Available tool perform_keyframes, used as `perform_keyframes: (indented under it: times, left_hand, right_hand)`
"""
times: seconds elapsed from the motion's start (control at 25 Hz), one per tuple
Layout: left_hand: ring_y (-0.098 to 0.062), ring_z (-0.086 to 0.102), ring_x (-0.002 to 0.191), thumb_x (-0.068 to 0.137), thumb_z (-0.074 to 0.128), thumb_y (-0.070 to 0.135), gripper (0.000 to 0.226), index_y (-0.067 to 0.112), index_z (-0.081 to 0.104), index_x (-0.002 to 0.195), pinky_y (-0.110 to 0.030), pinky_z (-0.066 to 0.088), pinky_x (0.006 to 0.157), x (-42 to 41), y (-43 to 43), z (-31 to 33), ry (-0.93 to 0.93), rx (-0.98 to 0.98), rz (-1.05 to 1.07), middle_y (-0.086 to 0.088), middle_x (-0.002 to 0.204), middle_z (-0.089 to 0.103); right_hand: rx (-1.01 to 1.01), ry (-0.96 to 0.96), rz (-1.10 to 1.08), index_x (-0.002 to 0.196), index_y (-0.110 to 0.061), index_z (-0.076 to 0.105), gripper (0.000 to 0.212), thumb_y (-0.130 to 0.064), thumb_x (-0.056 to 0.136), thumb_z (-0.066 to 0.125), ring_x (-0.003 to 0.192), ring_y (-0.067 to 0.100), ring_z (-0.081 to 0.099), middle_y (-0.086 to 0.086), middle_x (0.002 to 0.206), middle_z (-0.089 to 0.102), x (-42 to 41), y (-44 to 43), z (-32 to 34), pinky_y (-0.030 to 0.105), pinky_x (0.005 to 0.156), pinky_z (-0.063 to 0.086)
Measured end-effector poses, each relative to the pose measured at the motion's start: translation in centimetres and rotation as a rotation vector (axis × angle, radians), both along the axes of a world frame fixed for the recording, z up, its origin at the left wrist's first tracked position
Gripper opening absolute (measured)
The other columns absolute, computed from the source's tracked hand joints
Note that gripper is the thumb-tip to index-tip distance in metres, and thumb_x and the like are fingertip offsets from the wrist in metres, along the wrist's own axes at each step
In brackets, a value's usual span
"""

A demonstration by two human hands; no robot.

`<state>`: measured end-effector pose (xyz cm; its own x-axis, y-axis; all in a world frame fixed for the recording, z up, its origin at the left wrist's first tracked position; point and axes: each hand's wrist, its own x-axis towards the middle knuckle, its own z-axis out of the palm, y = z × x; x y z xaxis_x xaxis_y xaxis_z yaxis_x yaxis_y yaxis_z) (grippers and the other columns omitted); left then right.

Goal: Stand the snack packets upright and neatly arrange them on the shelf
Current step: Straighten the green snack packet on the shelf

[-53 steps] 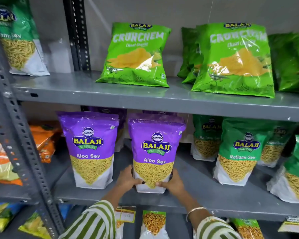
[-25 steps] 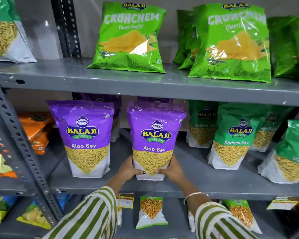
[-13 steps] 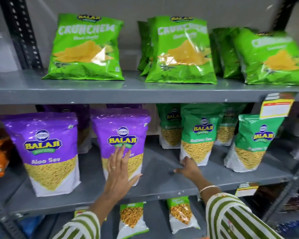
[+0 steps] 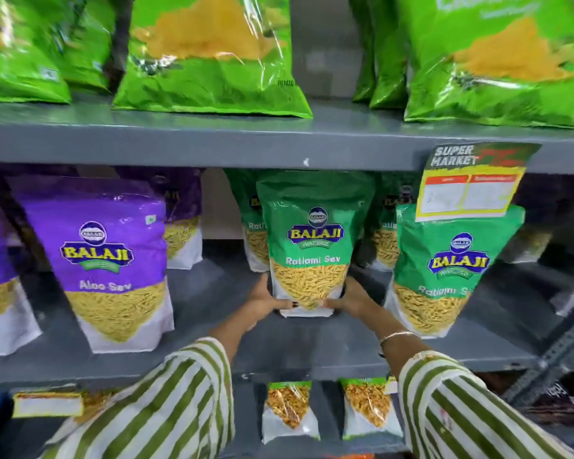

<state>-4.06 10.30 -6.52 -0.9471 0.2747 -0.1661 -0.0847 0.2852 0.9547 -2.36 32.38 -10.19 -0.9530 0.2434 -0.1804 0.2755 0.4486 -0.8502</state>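
Observation:
A green Ratlami Sev packet (image 4: 312, 240) stands upright on the middle grey shelf (image 4: 312, 346). My left hand (image 4: 262, 303) grips its lower left edge and my right hand (image 4: 352, 301) grips its lower right edge, thumbs on the front. To its left stands a purple Aloo Sev packet (image 4: 110, 260), upright. To its right a second green Ratlami Sev packet (image 4: 444, 270) leans slightly. More green packets stand behind the held one, partly hidden.
The upper shelf (image 4: 279, 140) carries large bright green Crunchem bags (image 4: 212, 51). A yellow price tag (image 4: 468, 190) hangs from its front edge at right. Small packets (image 4: 289, 412) sit on the shelf below. A slotted metal upright (image 4: 557, 352) stands at lower right.
Both hands left the purple Aloo Sev packet, moved right and closed on the green Ratlami Sev packet. The view shifted right and closer to the shelf.

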Motion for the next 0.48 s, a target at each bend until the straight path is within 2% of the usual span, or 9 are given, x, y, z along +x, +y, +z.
perform_keyframes:
  times: [0.08,0.2,0.24,0.28,0.36,0.44,0.48]
  left_hand:
    - [-0.034,0.052,0.121,0.06,0.08,-0.001,0.075,-0.002,0.045,0.126,-0.044,0.044,0.103,0.2,0.2,0.0,-0.015,-0.039,0.059,-0.02,0.132,0.055]
    - [-0.035,0.058,0.114,0.036,0.081,0.022,0.091,-0.001,0.052,0.118,-0.05,0.047,0.098,0.9,-1.2,-0.9,-0.011,-0.083,0.16,-0.022,0.124,0.061]
    - [-0.035,0.058,0.114,0.035,0.082,0.024,0.091,-0.002,0.053,0.117,-0.049,0.048,0.098,1.7,-2.1,-0.4,-0.007,-0.091,0.174,-0.022,0.122,0.062]
    - [-0.034,0.058,0.113,0.043,0.083,0.018,0.083,-0.003,0.052,0.117,-0.043,0.048,0.097,2.5,-2.9,0.1,-0.014,-0.106,0.181,-0.02,0.122,0.062]
    - [-0.028,0.059,0.107,0.061,0.081,0.004,0.062,-0.004,0.053,0.116,-0.028,0.045,0.082,3.8,-4.8,0.7,-0.023,-0.162,0.167,-0.012,0.113,0.062]
    - [-0.021,0.058,0.1,0.058,0.082,0.005,0.063,-0.004,0.056,0.114,-0.018,0.044,0.069,4.6,-6.3,0.7,0.0,-0.17,0.136,-0.006,0.104,0.059]
    - [-0.02,0.058,0.1,0.055,0.083,0.005,0.064,-0.003,0.057,0.113,-0.012,0.045,0.064,4.9,-6.9,0.7,0.012,-0.14,0.12,-0.005,0.102,0.059]
  right_hand:
    - [-0.039,0.058,0.023,0.127,-0.003,0.046,0.085,-0.014,0.054,0.088,0.124,0.024,0.049,0.01,0.13,0.057,1.4,-1.9,2.6,0.044,0.108,0.04]
    - [-0.04,0.092,0.028,0.127,-0.004,0.047,0.078,-0.008,0.06,0.085,0.122,0.021,0.049,0.008,0.126,0.057,2.6,-3.9,2.9,0.034,0.101,0.039]
    - [-0.055,0.098,0.026,0.128,-0.004,0.047,0.077,-0.006,0.061,0.084,0.122,0.021,0.049,0.01,0.126,0.057,3.4,-4.9,2.9,0.03,0.098,0.039]
    - [-0.074,0.105,0.034,0.129,-0.003,0.046,0.077,-0.004,0.061,0.083,0.123,0.022,0.049,0.011,0.127,0.057,4.3,-5.9,3.1,0.027,0.095,0.038]
    - [-0.11,0.106,0.083,0.129,-0.001,0.044,0.084,-0.004,0.056,0.086,0.127,0.028,0.048,0.016,0.132,0.055,5.7,-8.2,3.6,0.03,0.098,0.039]
    - [-0.161,0.095,0.118,0.132,-0.003,0.037,0.106,-0.02,0.043,0.092,0.125,0.029,0.05,0.017,0.134,0.053,6.9,-10.1,5.2,0.037,0.103,0.041]
    - [-0.225,0.123,0.078,0.133,-0.004,0.032,0.111,-0.024,0.042,0.093,0.122,0.026,0.051,0.015,0.133,0.053,7.1,-10.8,6.8,0.037,0.103,0.042]
